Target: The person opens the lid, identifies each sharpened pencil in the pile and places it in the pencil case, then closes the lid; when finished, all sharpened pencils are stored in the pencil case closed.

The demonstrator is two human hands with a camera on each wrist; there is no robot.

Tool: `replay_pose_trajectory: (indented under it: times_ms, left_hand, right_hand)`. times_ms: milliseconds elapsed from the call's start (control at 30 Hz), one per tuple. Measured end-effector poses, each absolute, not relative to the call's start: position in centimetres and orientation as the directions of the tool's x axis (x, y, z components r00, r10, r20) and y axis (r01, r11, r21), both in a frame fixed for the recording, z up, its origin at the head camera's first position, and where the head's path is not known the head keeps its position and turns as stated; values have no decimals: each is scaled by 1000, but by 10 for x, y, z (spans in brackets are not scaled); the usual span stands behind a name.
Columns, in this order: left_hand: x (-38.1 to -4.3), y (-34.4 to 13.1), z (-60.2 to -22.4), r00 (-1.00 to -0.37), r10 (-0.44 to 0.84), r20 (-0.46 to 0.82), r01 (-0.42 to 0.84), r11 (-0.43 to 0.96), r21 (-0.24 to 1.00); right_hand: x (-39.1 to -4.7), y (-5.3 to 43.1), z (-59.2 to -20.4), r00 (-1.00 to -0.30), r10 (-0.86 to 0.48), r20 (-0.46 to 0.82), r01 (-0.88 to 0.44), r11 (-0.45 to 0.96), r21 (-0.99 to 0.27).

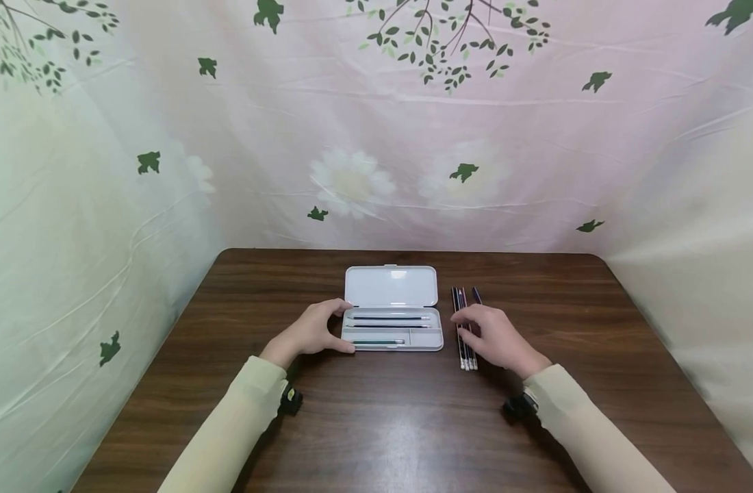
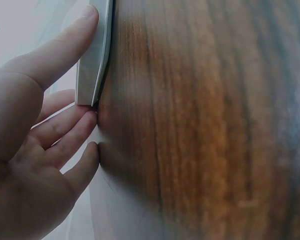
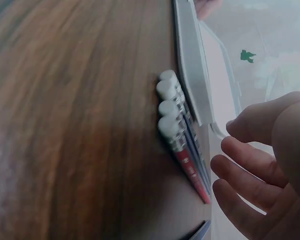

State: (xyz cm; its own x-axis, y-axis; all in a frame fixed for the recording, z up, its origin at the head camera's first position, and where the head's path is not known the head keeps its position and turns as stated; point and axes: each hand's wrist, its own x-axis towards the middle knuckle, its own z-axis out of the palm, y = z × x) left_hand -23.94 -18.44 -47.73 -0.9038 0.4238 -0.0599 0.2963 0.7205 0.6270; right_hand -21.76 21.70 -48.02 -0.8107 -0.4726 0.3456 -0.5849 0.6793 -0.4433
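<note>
A white pencil case (image 1: 426, 340) lies with its lid (image 1: 391, 286) folded back. Two dark pencils (image 1: 389, 318) sit in its long rear compartment, and a greenish pencil (image 1: 376, 342) in the front one. My left hand (image 1: 311, 329) holds the case's left end, thumb along the front wall and fingers round the far side. Right of the case, several pencils (image 3: 190, 167) with white erasers lie side by side, erasers towards me. Over them hovers my right hand (image 1: 496, 335), fingers loosely bent and holding nothing; in the right wrist view its fingertips are apart from the pencils.
A dark pen or pencil (image 1: 477, 296) lies just right of the row, partly hidden by the right hand. The brown wooden table (image 1: 389, 424) ends at a patterned cloth (image 1: 376, 137) behind and at both sides.
</note>
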Motion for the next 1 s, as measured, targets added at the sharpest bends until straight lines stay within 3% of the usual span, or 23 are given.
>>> replay_pose_trajectory:
  times_ms: [1000]
  left_hand:
    - [-239,-184,-476,-904,422,-69,290,723,627]
  right_hand:
    - [-218,225,-482,-890,-380,250,-455,763,-460]
